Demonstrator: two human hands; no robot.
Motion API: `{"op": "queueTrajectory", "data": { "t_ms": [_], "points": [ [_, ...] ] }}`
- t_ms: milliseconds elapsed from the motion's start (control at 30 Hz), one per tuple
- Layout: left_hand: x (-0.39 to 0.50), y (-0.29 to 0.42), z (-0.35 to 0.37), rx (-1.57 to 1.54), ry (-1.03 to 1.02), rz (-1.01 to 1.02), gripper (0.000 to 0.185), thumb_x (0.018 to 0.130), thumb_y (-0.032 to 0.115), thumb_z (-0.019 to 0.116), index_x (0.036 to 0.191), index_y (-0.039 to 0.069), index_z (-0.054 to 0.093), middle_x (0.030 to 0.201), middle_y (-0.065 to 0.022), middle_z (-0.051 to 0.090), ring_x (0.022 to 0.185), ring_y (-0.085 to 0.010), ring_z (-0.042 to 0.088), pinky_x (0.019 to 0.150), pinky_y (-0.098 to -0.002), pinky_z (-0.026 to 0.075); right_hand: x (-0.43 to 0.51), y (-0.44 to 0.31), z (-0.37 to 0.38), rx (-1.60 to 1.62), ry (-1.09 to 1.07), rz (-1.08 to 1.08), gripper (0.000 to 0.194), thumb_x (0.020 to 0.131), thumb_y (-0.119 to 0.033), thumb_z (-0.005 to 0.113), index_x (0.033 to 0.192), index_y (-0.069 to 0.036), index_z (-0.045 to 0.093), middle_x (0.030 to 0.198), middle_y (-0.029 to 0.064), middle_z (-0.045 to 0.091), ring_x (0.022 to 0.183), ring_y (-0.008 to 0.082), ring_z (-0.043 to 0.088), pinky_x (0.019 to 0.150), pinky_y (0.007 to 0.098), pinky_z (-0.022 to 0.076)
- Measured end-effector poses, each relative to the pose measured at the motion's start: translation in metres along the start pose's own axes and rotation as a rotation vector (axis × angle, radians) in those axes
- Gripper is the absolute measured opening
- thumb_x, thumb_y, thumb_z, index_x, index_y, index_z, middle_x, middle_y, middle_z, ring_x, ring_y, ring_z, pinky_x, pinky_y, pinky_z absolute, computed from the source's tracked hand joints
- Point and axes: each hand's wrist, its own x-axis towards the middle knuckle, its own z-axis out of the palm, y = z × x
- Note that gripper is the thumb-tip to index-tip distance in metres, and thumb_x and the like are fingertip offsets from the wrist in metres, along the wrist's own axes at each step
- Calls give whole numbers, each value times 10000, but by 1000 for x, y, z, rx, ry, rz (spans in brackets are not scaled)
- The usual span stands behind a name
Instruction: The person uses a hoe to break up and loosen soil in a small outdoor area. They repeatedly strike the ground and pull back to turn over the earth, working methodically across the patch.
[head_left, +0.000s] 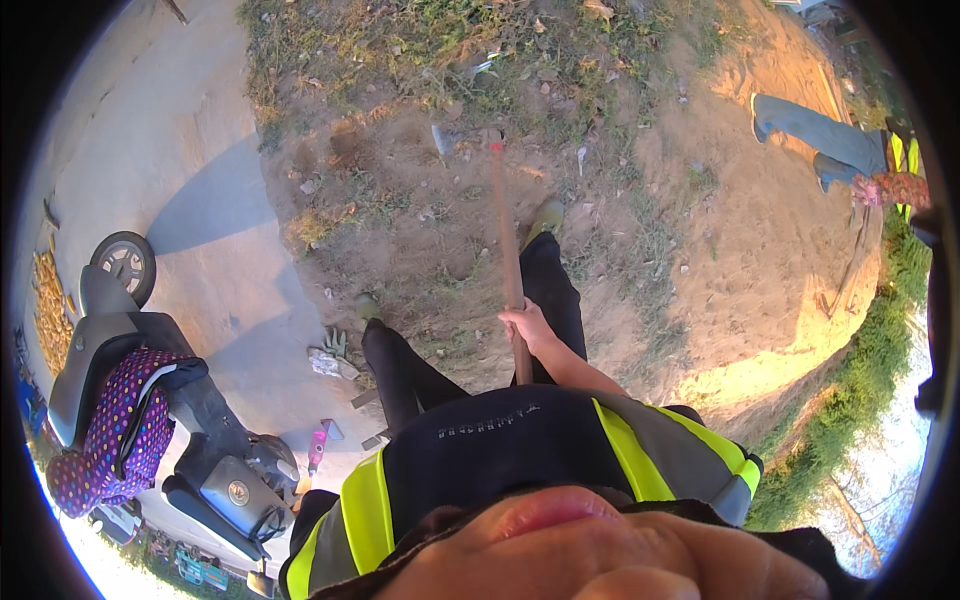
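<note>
My right hand (529, 326) is closed around the wooden handle (507, 240) of a mattock, low on the shaft near my body. The handle runs away from me past my right leg, with a red band close to the head. The metal mattock head (445, 140) rests at the loose soil (405, 165), its pale blade pointing left. My left hand is out of view. The handle's near end disappears behind my dark top. My feet stand apart on the dirt, the right shoe (549, 217) close to the shaft.
On the concrete (217, 187) to my left stands a scooter (202, 420) with a purple dotted cover (131, 427). A work glove (335, 343) and pink bottle (317, 450) lie nearby; corn cobs (51, 315) lie farther off. At right, another person (847, 139) holds a long tool (847, 262).
</note>
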Motion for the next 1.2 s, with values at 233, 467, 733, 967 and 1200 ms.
{"op": "queueTrajectory", "data": {
  "t_ms": [233,467,733,967,1200],
  "points": [
    [-11,126,75,-21,-42,20,345,797,240,584,1073,34,600,935,-196,651,852,-329,632,765,-402,500,45,-183,-112,-387,109,-88,274,736,-24,669,922,-35,468,621,46,526,414,141,498,394,296,417],
    [35,161,121,-3,-117,25,344,794,242,585,1067,34,602,935,-197,651,853,-330,633,765,-403,501,164,-297,-92,-430,218,-411,304,727,-39,674,943,-8,462,635,54,545,444,139,519,413,291,427],
    [103,121,187,-54,-199,-44,343,790,245,587,1060,34,605,935,-197,652,854,-332,634,766,-405,503,376,-389,-31,-704,288,-580,262,736,-97,701,855,-39,475,587,75,538,450,172,523,405,344,466],
    [150,101,217,-60,-180,-2,342,787,247,589,1053,34,608,935,-198,652,855,-333,635,766,-406,504,443,-370,-32,-1257,555,-518,196,736,-129,571,824,43,594,624,132,633,520,207,630,501,349,519],
    [180,65,249,-29,-115,73,341,783,249,590,1047,34,611,935,-198,652,856,-334,636,767,-408,506,404,-374,-72,-1405,709,-474,305,749,-150,550,1007,-4,619,788,158,678,726,278,683,710,392,515]
  ]
}}
